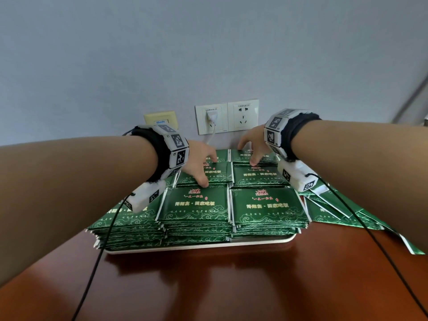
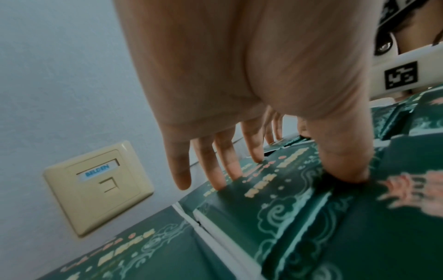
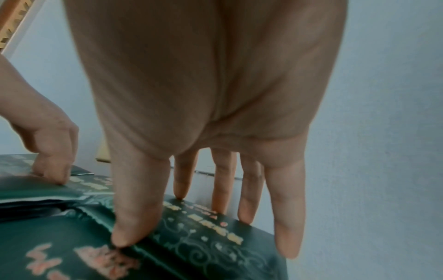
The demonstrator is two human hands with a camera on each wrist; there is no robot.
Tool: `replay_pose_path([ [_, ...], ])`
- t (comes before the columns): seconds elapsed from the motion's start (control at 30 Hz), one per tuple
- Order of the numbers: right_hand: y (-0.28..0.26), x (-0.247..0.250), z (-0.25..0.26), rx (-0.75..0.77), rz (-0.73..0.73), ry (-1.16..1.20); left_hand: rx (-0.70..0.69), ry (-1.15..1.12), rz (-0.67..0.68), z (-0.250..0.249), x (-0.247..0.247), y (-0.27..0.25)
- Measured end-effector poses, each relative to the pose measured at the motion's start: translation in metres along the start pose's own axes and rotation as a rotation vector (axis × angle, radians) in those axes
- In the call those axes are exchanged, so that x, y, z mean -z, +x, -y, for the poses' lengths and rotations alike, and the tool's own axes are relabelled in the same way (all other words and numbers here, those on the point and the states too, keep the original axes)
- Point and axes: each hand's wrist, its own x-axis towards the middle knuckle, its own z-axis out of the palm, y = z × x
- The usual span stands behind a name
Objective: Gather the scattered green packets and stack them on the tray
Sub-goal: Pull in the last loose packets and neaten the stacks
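Green packets with gold print stand in several neat stacks on a pale tray. My left hand spans a middle-row stack, thumb pressing its near edge and straight fingers touching its far edge. My right hand rests on the far right stack. Its thumb is on the near edge and its straight fingers are at the far edge by the wall. Neither hand lifts a packet. Loose packets lie fanned on the table right of the tray.
The tray sits on a glossy brown wooden table against a grey wall. White power sockets with a plugged charger and a beige data socket are just behind the stacks. Black cables hang from both wrists.
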Motion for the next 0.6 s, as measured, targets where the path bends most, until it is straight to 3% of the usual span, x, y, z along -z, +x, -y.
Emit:
replay_pose_path([
  [0.37,-0.001,0.001,0.002,0.02,-0.03,-0.019,0.01,0.034,0.006,0.004,-0.001,0.001],
  [0.6,-0.039,0.005,-0.015,-0.025,-0.064,0.043,-0.017,-0.002,-0.04,-0.019,0.014,-0.01],
])
